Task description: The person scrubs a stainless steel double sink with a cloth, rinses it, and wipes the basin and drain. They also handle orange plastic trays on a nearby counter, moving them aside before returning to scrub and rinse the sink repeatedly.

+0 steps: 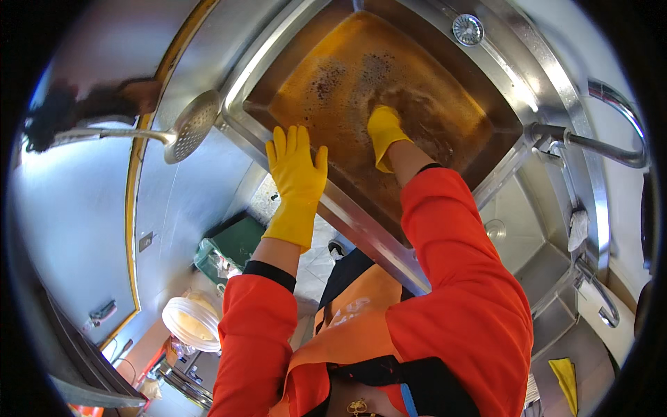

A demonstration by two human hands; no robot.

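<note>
A stainless steel sink basin (pixel 239 117) in front of me is filled with murky brown water (pixel 333 109) that has foam and bubbles on its surface. My left hand (pixel 295 169), in a yellow rubber glove, rests with its fingers spread on the near left rim and holds nothing. My right hand (pixel 385 130), in a matching glove, reaches down into the water near the middle. Its fingers are under the surface, so whether they hold anything is hidden. The water ripples around it.
A perforated metal skimmer (pixel 193 126) is left of the sink. At the right are a faucet (pixel 589 143), a second basin (pixel 513 224) and a curved tap (pixel 599 297). A yellow glove (pixel 564 383) lies lower right. A white bucket (pixel 192 323) stands lower left, near a green bin (pixel 237 240).
</note>
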